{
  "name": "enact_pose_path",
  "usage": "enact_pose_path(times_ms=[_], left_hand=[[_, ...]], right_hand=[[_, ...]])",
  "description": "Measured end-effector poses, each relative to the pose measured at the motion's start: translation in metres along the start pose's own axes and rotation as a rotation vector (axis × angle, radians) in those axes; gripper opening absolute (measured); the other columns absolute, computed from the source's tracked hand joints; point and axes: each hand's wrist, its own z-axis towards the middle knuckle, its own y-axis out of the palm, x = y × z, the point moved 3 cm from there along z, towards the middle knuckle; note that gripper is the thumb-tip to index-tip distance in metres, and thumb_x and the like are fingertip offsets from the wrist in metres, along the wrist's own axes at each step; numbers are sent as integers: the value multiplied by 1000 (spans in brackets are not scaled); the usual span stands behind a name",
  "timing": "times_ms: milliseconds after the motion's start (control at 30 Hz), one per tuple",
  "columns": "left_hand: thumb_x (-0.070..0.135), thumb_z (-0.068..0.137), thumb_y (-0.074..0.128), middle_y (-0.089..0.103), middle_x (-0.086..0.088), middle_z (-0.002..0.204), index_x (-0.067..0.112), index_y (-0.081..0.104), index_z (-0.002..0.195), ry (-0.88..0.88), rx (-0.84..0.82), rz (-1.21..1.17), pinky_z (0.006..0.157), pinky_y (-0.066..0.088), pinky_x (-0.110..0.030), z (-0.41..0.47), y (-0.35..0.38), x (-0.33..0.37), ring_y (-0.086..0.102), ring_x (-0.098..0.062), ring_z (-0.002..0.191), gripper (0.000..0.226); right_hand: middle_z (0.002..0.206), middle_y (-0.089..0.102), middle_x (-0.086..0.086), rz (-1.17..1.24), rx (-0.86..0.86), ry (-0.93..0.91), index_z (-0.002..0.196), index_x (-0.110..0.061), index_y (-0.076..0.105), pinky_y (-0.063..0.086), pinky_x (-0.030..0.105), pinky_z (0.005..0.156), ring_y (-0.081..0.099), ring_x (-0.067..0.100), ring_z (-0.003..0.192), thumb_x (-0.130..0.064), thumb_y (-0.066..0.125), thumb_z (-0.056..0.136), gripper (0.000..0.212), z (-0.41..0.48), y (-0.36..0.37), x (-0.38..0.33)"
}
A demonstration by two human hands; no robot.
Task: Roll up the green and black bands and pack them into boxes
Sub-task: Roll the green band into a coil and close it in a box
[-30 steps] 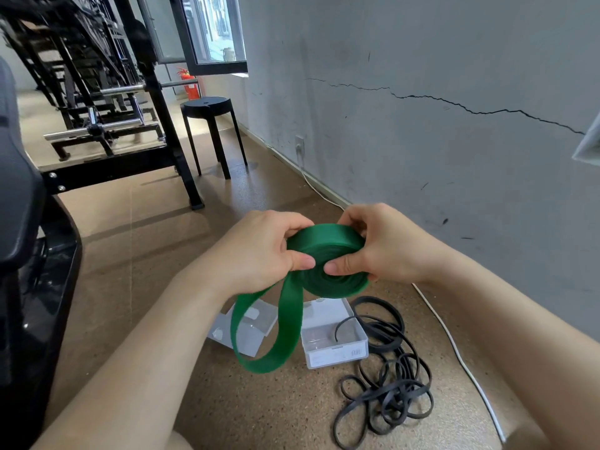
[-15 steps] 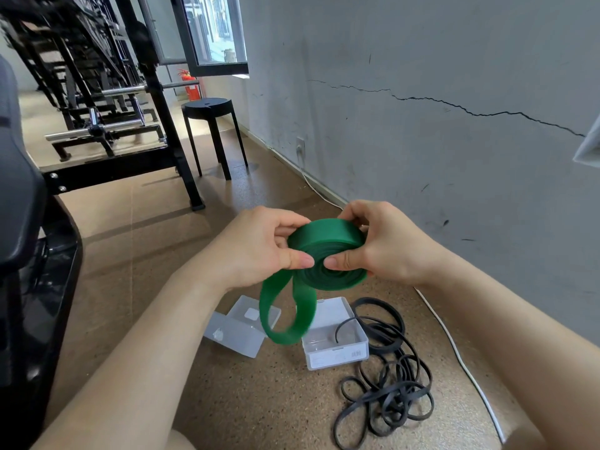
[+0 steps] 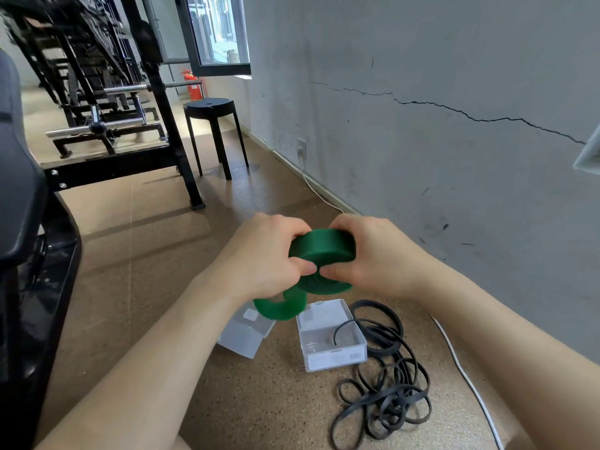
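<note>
Head view, floor [image 3: 146, 254]: speckled brown, meeting a cracked grey wall [image 3: 422, 157].
Black band [image 3: 389, 401]: loose tangle on the floor, one strand reaching over the right box [image 3: 331, 355].
Left hand [image 3: 263, 261]: fingers curled round the green band [image 3: 321, 251].
Right hand [image 3: 373, 254]: grips the roll's opposite side.
Green band: mostly rolled, held above both boxes, short tail hanging.
Left box [image 3: 243, 336]: clear, open, on the floor.

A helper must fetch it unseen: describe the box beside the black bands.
On the floor by the cracked grey wall lie two clear plastic boxes. Take the right box, beside the black bands: unlike the left box, it shows a barcode sticker, and a black loop dips into it.
</note>
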Motion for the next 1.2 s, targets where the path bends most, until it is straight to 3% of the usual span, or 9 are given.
enact_pose_path(times_ms=[100, 233, 400, 567, 633, 933, 1000, 1133, 1200], left_hand=[[26, 73, 69, 59, 5, 69, 24, 63, 87, 53, -34, 213, 57, 40, -30, -1, 3, 7, 56, -23, 71, 15], [29, 74, 68, 64, 2, 76, 26, 66, 93, 45, -73, 223, 61, 47, -33, -1, 4, 9, 59, -24, 75, 19], [34, 70, 80, 67, 14, 83, 36, 67, 104, -36, -119, -23, 71, 53, -30, 0, 3, 2, 60, -4, 75, 37], [21, 71, 83, 68, 21, 87, 29, 66, 112, -63, -143, -234, 56, 37, -1, -1, 6, -8, 54, 15, 53, 45], [17, 74, 81, 65, 27, 70, 26, 67, 112, -67, -125, -294, 56, 37, 1, -1, 6, -8, 53, 18, 52, 42], [25, 72, 81, 49, 37, 46, 29, 68, 103, -23, 7, -98, 76, 50, -27, 1, 2, -5, 50, 5, 54, 34], [30, 72, 80, 54, 25, 47, 32, 68, 100, -5, 27, -34, 74, 50, -31, -1, 2, -2, 51, -2, 59, 31], [32, 74, 73, 67, 7, 81, 31, 64, 103, 59, -17, 154, 72, 51, -34, -3, 6, 10, 61, -21, 80, 30], [33, 75, 71, 68, 3, 86, 31, 63, 103, 63, -42, 207, 72, 51, -36, -2, 9, 12, 61, -24, 83, 30]], right_hand=[[100, 66, -4, -142, -11, -115, 113, -23, 58, 49, 36, 75, 60, 20, 92, -49, 67, 80, 43, -3, 8, -14], [97, 69, -1, -54, -44, -93, 111, -20, 66, 49, 35, 78, 61, 21, 91, -45, 74, 77, 43, 0, 8, -13], [89, 71, -5, 41, -14, -49, 99, -22, 71, 52, 35, 77, 63, 17, 84, -37, 81, 71, 33, 2, 0, -2], [88, 74, 6, 440, -3, 112, 99, -13, 69, 61, 42, 60, 73, 28, 70, -13, 84, 72, 31, 3, -10, 19], [89, 74, 10, 539, -6, 141, 102, -10, 68, 61, 38, 58, 73, 31, 75, -9, 82, 73, 32, 3, -10, 22], [91, 73, 11, 628, -43, 135, 102, -10, 66, 57, 30, 55, 72, 25, 77, -10, 78, 78, 27, 2, -9, 21], [94, 71, 6, 520, -82, 96, 106, -14, 64, 60, 36, 61, 71, 26, 79, -13, 77, 80, 29, 0, -12, 15], [95, 62, -4, -210, -120, -80, 106, -22, 56, 52, 38, 75, 59, 19, 88, -41, 72, 74, 40, -6, 0, -9], [96, 61, -1, -205, -120, -69, 105, -18, 55, 50, 36, 74, 58, 21, 89, -43, 74, 72, 46, -3, 8, -10]])
